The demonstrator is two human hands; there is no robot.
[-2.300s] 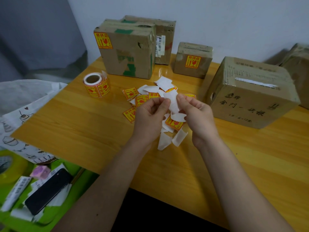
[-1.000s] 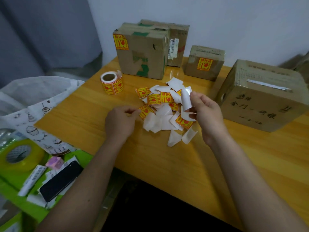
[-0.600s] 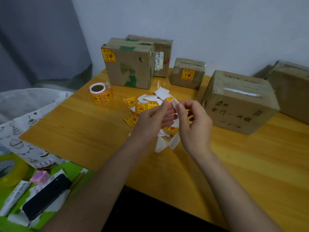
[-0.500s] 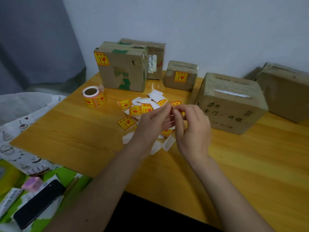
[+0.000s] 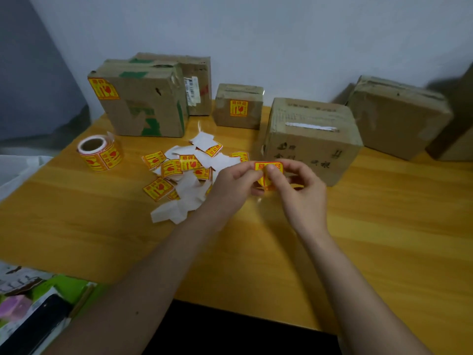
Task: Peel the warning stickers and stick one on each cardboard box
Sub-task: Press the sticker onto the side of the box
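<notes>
My left hand (image 5: 231,185) and my right hand (image 5: 299,193) pinch one yellow-and-red warning sticker (image 5: 268,168) between thumbs and fingers, above the table and just in front of the middle cardboard box (image 5: 311,139), whose front carries no sticker. The large left box (image 5: 143,103) has a sticker at its upper left corner. The small box (image 5: 239,106) has one on its front. A right-hand box (image 5: 399,116) shows none. A sticker roll (image 5: 98,153) stands at the left.
A heap of loose stickers and white backing papers (image 5: 186,175) lies left of my hands on the wooden table (image 5: 384,239). Another box (image 5: 197,80) stands behind the large one. A phone (image 5: 33,326) and papers lie below the table's left edge.
My left hand dropped to the heap, then rejoined my right hand. Earlier the piece showed its white side; now the printed yellow face shows. The camera view shifted right.
</notes>
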